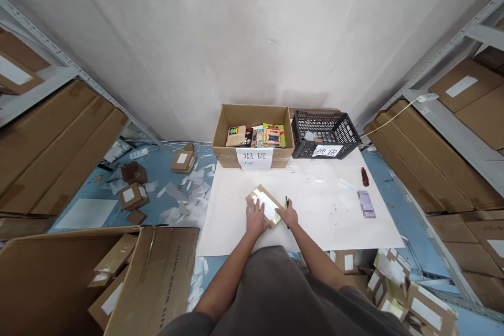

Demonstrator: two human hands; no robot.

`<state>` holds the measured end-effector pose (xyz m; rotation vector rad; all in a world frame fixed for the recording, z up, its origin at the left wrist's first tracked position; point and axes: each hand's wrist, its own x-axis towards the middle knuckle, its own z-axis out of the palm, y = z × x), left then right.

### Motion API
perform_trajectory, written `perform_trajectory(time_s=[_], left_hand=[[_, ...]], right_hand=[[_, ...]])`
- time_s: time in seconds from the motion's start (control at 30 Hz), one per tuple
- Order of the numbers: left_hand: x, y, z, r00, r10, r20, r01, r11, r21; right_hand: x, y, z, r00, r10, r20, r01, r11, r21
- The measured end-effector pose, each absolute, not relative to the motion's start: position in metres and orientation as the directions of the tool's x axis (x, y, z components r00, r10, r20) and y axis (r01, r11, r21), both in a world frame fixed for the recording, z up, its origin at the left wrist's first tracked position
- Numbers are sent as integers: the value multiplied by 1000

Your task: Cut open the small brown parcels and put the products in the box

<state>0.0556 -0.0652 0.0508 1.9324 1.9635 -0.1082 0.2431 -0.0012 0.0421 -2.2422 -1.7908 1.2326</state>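
Observation:
A small flat cardboard box (271, 203) with a white label and shiny tape lies tilted on the white tabletop (315, 231), close to my body. My left hand (256, 219) rests on the box's left part, fingers spread over the label. At the box's right end, my right hand (289, 215) is closed around a slim black-and-yellow utility knife (287, 201), whose upper end shows above the fingers. Whether its blade touches the box is too small to tell.
Behind stand an open carton (252, 160) of small books and a black plastic crate (326, 142). A red-black cutter (365, 177) and a blurred purple item (366, 204) lie right. A large open carton (169, 273) stands left; paper scraps (192, 197) litter the floor.

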Motion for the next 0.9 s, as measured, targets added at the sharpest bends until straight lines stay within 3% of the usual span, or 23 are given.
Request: perform_trajectory(time_s=[0.1, 0.17, 0.3, 0.43, 0.6, 0.7, 0.8, 0.9], left_hand=[[51, -56, 58, 349, 884, -312, 915, -250, 315], [48, -45, 65, 400, 855, -331, 902, -303, 308], [52, -28, 75, 335, 879, -339, 937, -273, 218], [58, -33, 70, 204, 918, -340, 969, -141, 203], [58, -41, 60, 113, 894, -434, 975, -15, 223], [59, -34, 61, 79, 890, -450, 972, 31, 232], [61, -26, 64, 61, 888, -455, 972, 52, 231], [62, -21, 66, 59, 875, -481, 973, 56, 222]], right_hand=[[242, 4, 34, 22, 824, -566, 835, -326, -443], [243, 8, 32, -3, 846, -533, 859, -271, -434], [234, 22, 36, -52, 861, -505, 883, -196, -427], [224, 40, 40, -133, 860, -493, 883, -124, -453], [252, 35, 37, -243, 864, -441, 752, -119, -648], [289, 23, 37, -396, 770, -500, 654, -146, -742], [315, 23, 43, -524, 609, -596, 690, -107, -716], [315, 33, 54, -506, 588, -631, 787, 13, -617]])
